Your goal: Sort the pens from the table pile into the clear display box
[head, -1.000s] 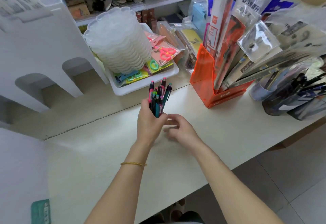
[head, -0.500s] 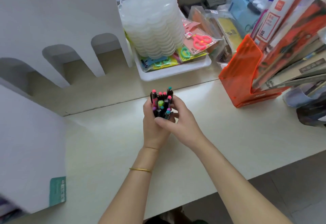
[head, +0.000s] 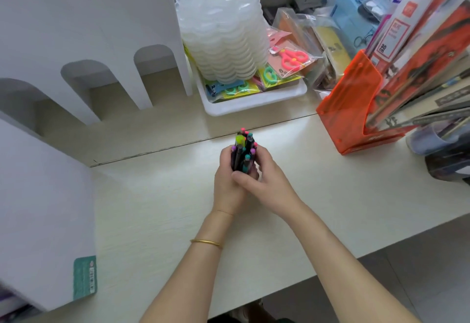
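- Right now we see both hands meeting over the middle of the pale surface (head: 152, 208), clasped round one bundle of pens (head: 243, 152).
- The left hand (head: 225, 188) grips the bundle from the left, its fingers (head: 224, 153) curled round the dark barrels.
- The right hand (head: 269, 183) closes on the same bundle from the right. Its thumb lies low across the front of the barrels and touches the left hand.
- The pens stand roughly upright, tilted a little away from us. Their coloured ends, pink, teal and one yellow-green, poke up above the hands.
- Their lower ends are hidden by the hands, so we cannot tell whether they touch the surface.
- A thin gold bangle (head: 206, 242) sits on the left forearm.
- Behind the hands, well apart from them, a white tray (head: 254, 105) holds a tall stack of clear scalloped dishes (head: 223, 30) and packets of small scissors (head: 292, 59).
- To the right an orange holder (head: 348, 109) stands on the surface, stuffed with flat packets that lean to the right.
- At the left a white panel with arched cut-outs (head: 76, 30) stands on the surface.
- A nearer white board carries a teal label (head: 85, 278) at its lower corner.
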`<state>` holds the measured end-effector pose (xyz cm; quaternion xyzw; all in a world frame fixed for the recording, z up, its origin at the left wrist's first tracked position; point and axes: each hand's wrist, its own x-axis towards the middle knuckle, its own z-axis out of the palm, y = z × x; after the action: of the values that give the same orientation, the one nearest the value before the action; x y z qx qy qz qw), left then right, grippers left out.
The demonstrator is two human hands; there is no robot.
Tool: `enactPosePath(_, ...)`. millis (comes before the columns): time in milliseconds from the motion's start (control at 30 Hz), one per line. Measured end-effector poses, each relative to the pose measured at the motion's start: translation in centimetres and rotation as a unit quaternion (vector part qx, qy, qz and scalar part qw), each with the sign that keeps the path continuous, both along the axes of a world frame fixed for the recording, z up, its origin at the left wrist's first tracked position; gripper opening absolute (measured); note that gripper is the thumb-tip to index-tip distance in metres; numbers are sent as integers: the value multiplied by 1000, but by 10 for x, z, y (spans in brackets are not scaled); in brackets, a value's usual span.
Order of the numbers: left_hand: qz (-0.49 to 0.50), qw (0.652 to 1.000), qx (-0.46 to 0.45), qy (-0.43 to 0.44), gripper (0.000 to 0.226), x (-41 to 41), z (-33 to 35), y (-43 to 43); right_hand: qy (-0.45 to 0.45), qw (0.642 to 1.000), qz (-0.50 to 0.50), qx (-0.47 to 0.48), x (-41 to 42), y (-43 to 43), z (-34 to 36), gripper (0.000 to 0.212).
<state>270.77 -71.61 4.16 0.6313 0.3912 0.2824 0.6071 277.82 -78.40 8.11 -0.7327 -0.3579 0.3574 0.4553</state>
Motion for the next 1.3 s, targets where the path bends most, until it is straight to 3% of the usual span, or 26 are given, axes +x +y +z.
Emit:
enactPosePath(100, -14, 998, -54, -36, 27, -6, 27, 7, 42, 999, -4, 20, 3, 2, 12, 40)
enactPosePath(200, -31, 985, -134, -100, 27, -28, 53, 8, 80, 995, -17, 52, 0, 3, 27, 40)
enactPosePath(333, -38, 950, -260, -170, 25, -71, 81, -2, 65, 994, -28, 88, -22, 8, 56, 22)
enactPosePath(400, -23, 944, -282, -171, 30, -95, 92, -12, 38, 992, -20, 121, -38, 14, 74, 19)
enactPosePath(500, 19, 958, -252, -136, 35, -130, 104, -33, 4, 988, 55, 145, -70, 19, 102, 22)
enactPosePath(633, 107, 971, -201, -76, 31, -175, 112, -62, 17, 983, 163, 77, -121, 20, 123, 3)
enactPosePath(767, 163, 971, -174, -16, 31, -223, 116, -86, -4, 976, 218, 12, -166, 18, 125, 17)
enactPosePath(933, 202, 961, -187, -27, 35, -282, 121, -96, 35, 968, 248, 2, -229, 22, 128, 19)
enactPosePath(1100, 144, 972, -186, -12, 30, -354, 133, -80, 81, 974, 203, 51, -294, 36, 135, 27)
enactPosePath(1233, 61, 981, -182, 12, 30, -416, 136, -61, 102, 975, 140, 136, -339, 54, 152, 20)
enactPosePath(1300, 36, 984, -174, 33, 33, -444, 140, -47, 83, 976, 167, 114, -361, 60, 154, 19)
